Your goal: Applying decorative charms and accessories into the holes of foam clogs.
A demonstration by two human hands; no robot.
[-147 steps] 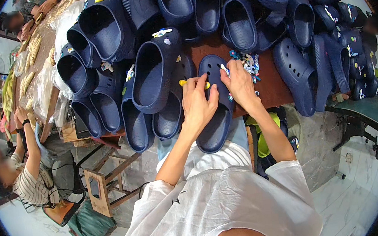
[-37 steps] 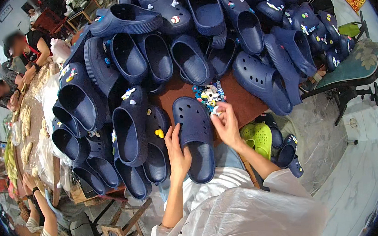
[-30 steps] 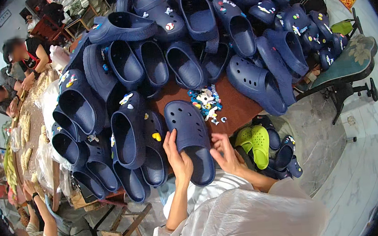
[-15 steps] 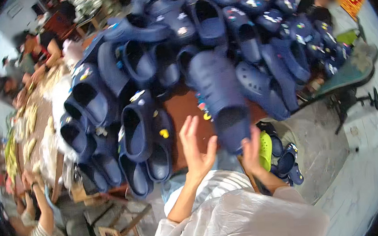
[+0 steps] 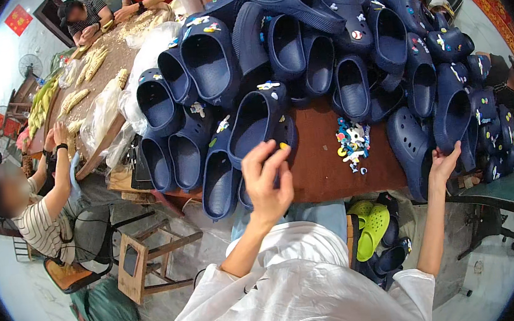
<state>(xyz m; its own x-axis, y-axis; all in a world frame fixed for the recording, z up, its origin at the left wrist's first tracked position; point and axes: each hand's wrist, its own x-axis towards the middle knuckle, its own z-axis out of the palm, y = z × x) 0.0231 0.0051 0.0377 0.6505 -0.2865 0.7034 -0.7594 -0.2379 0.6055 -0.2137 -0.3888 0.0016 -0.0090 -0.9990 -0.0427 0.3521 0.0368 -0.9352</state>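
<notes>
Gripping the heel of a navy clog (image 5: 452, 107), the right hand (image 5: 445, 164) reaches out to the table's right end, its thumb and fingertips pressed to the rim. The clog points away from the person, with charms at its toe, and leans among the navy pile (image 5: 288, 49), just right of a plain clog (image 5: 409, 152) with bare holes. The left hand (image 5: 267, 187) is raised before the clogs at left, its fingers released, curved and spread apart; whether they brush the clog behind them, I cannot tell. Between the hands, well apart from both, small coloured charms (image 5: 352, 142) lie heaped on the brown table (image 5: 318, 154), a few loose ones nearer the front edge. Green clogs (image 5: 372, 231) sit below that edge, beside more navy ones. A teal chair (image 5: 508, 199) stands at right and a wooden stool (image 5: 134, 268) at lower left. Farther left, a co-worker in a striped shirt (image 5: 47, 227) sits at a second table (image 5: 96, 86) strewn with corn (image 5: 73, 101), both hands raised near its edge.
</notes>
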